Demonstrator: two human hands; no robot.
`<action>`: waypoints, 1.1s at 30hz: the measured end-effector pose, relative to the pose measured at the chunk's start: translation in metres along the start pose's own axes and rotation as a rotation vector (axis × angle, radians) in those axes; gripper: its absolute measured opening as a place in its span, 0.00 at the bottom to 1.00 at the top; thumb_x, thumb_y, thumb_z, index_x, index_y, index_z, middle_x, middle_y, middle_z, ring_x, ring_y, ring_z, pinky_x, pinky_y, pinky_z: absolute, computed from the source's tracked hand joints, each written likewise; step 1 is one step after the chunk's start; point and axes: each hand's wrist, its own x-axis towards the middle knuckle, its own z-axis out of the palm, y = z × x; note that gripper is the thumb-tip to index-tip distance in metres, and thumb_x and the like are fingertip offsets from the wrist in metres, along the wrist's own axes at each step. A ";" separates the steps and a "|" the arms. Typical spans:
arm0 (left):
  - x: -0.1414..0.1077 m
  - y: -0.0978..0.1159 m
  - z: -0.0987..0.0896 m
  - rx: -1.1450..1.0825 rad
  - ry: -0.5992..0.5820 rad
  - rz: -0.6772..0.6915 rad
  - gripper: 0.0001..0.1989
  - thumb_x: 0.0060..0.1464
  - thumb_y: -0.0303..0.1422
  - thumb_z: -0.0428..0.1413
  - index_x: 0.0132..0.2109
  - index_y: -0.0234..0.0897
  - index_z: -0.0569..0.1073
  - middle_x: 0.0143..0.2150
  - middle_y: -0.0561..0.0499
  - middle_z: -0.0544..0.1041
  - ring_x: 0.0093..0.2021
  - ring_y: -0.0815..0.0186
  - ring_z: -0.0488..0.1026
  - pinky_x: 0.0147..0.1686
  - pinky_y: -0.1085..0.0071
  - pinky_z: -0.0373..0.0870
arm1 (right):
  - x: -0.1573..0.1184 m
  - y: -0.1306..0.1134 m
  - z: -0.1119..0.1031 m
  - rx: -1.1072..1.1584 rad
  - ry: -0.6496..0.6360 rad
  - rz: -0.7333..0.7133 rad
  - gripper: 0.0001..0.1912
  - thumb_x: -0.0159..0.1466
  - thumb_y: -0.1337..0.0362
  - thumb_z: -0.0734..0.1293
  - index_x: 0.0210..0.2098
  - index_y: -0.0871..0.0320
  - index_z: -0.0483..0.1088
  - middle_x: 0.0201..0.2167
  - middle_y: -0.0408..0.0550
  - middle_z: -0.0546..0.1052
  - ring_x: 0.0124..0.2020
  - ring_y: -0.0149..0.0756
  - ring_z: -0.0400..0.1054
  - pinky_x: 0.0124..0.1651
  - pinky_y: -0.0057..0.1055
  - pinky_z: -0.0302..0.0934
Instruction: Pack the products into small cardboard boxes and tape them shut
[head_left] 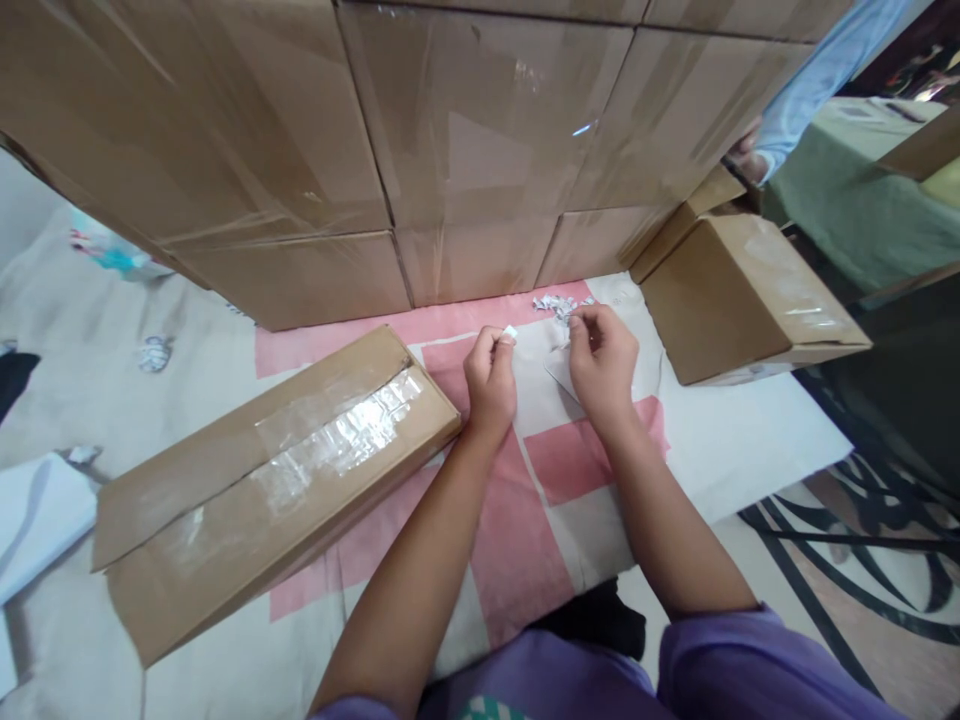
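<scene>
My left hand (491,378) is closed in a pinch on a small white piece (510,332) that sticks out at its fingertips. To its right, my right hand (602,365) has its thumb and fingers pressed together beside small crumpled white scraps (555,304); whatever it holds is too small to name. A thin, pale flat item (562,382) lies partly hidden behind the right hand. Both hands are above a pink and white cloth (517,520), apart from each other.
Stacked taped cartons (480,150) stand behind the hands. A long taped box (277,490) lies at left, an open box (720,300) at right. Another person's blue sleeve (817,90) reaches in at the upper right. White paper (45,515) lies far left.
</scene>
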 end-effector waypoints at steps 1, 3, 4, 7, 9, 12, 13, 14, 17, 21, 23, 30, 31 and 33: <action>0.000 0.000 0.000 -0.004 0.012 0.001 0.15 0.65 0.41 0.51 0.31 0.41 0.62 0.27 0.56 0.61 0.29 0.68 0.60 0.31 0.72 0.60 | -0.001 -0.001 0.002 -0.008 -0.017 -0.025 0.07 0.71 0.60 0.62 0.40 0.54 0.72 0.36 0.48 0.78 0.32 0.37 0.70 0.37 0.35 0.66; 0.000 -0.002 0.001 -0.015 0.042 0.008 0.14 0.66 0.41 0.50 0.33 0.41 0.64 0.28 0.56 0.63 0.30 0.68 0.62 0.32 0.73 0.61 | -0.004 -0.004 0.005 -0.022 -0.048 -0.066 0.09 0.71 0.61 0.62 0.45 0.54 0.73 0.39 0.50 0.79 0.32 0.37 0.70 0.38 0.37 0.68; 0.000 -0.002 0.001 -0.019 0.055 0.010 0.13 0.66 0.41 0.50 0.34 0.41 0.65 0.29 0.55 0.65 0.30 0.68 0.63 0.33 0.73 0.63 | -0.005 -0.005 0.006 -0.025 -0.059 -0.080 0.10 0.72 0.61 0.61 0.46 0.54 0.73 0.41 0.51 0.78 0.33 0.38 0.71 0.38 0.37 0.69; 0.001 -0.005 0.002 -0.040 0.055 0.004 0.10 0.65 0.41 0.51 0.38 0.40 0.68 0.34 0.53 0.70 0.33 0.67 0.67 0.35 0.73 0.66 | -0.007 -0.009 0.008 -0.017 -0.061 -0.118 0.11 0.72 0.62 0.60 0.47 0.55 0.74 0.43 0.54 0.79 0.40 0.41 0.74 0.41 0.39 0.70; 0.001 -0.007 0.002 -0.071 0.052 0.000 0.08 0.64 0.40 0.51 0.41 0.41 0.69 0.37 0.51 0.73 0.35 0.67 0.69 0.37 0.72 0.67 | -0.010 -0.011 0.009 -0.003 -0.077 -0.131 0.12 0.73 0.62 0.60 0.46 0.54 0.75 0.41 0.53 0.80 0.40 0.42 0.75 0.43 0.39 0.70; 0.002 -0.010 0.003 -0.136 0.064 -0.001 0.07 0.63 0.38 0.53 0.45 0.41 0.70 0.40 0.50 0.74 0.38 0.66 0.72 0.38 0.72 0.69 | -0.015 -0.015 0.014 0.023 -0.131 -0.087 0.12 0.73 0.60 0.60 0.43 0.53 0.75 0.37 0.49 0.81 0.36 0.40 0.75 0.42 0.38 0.70; 0.002 -0.010 0.003 -0.148 0.068 -0.002 0.08 0.63 0.38 0.53 0.46 0.42 0.70 0.41 0.50 0.75 0.38 0.66 0.73 0.38 0.72 0.69 | -0.018 -0.016 0.016 0.035 -0.149 -0.059 0.12 0.72 0.59 0.61 0.41 0.53 0.75 0.35 0.48 0.81 0.33 0.39 0.75 0.40 0.36 0.69; 0.002 -0.010 0.003 -0.152 0.072 -0.002 0.08 0.63 0.38 0.52 0.47 0.42 0.69 0.41 0.49 0.75 0.39 0.66 0.73 0.38 0.72 0.69 | -0.019 -0.017 0.018 0.047 -0.167 -0.029 0.11 0.72 0.58 0.62 0.39 0.53 0.74 0.32 0.46 0.81 0.31 0.37 0.74 0.39 0.35 0.68; 0.001 -0.008 0.004 -0.148 0.090 0.011 0.10 0.65 0.42 0.52 0.48 0.43 0.68 0.38 0.50 0.74 0.35 0.67 0.72 0.34 0.72 0.68 | -0.022 -0.020 0.021 0.092 -0.200 0.043 0.14 0.71 0.55 0.63 0.32 0.54 0.71 0.24 0.41 0.75 0.24 0.33 0.68 0.33 0.31 0.63; -0.001 -0.005 0.004 -0.194 0.123 0.080 0.14 0.67 0.46 0.50 0.48 0.42 0.67 0.37 0.51 0.75 0.30 0.69 0.69 0.31 0.72 0.67 | -0.021 -0.024 0.019 0.191 -0.192 0.136 0.21 0.72 0.51 0.62 0.26 0.55 0.67 0.20 0.40 0.70 0.22 0.31 0.63 0.30 0.30 0.58; -0.002 -0.004 0.003 -0.211 0.111 0.143 0.15 0.67 0.47 0.50 0.49 0.41 0.68 0.41 0.49 0.77 0.34 0.68 0.72 0.34 0.71 0.69 | -0.020 -0.026 0.018 0.305 -0.218 0.224 0.24 0.72 0.48 0.61 0.25 0.55 0.66 0.20 0.40 0.69 0.22 0.30 0.62 0.30 0.29 0.57; -0.003 -0.006 0.004 -0.055 -0.033 0.225 0.18 0.62 0.44 0.60 0.53 0.40 0.73 0.46 0.46 0.81 0.43 0.65 0.78 0.38 0.73 0.69 | -0.023 -0.029 0.023 0.558 -0.259 0.335 0.23 0.68 0.44 0.65 0.29 0.57 0.68 0.22 0.38 0.66 0.24 0.28 0.59 0.29 0.27 0.55; -0.003 -0.006 0.005 -0.041 -0.026 0.229 0.16 0.63 0.44 0.60 0.52 0.39 0.74 0.44 0.46 0.81 0.42 0.66 0.77 0.37 0.73 0.69 | -0.023 -0.029 0.023 0.576 -0.257 0.342 0.23 0.68 0.44 0.65 0.28 0.57 0.68 0.21 0.38 0.65 0.23 0.28 0.59 0.28 0.27 0.54; -0.003 -0.008 0.005 -0.021 -0.010 0.234 0.14 0.63 0.43 0.59 0.50 0.39 0.74 0.44 0.47 0.80 0.40 0.67 0.77 0.37 0.73 0.70 | -0.023 -0.030 0.023 0.607 -0.267 0.362 0.25 0.69 0.43 0.64 0.26 0.57 0.66 0.19 0.38 0.63 0.22 0.28 0.56 0.27 0.27 0.53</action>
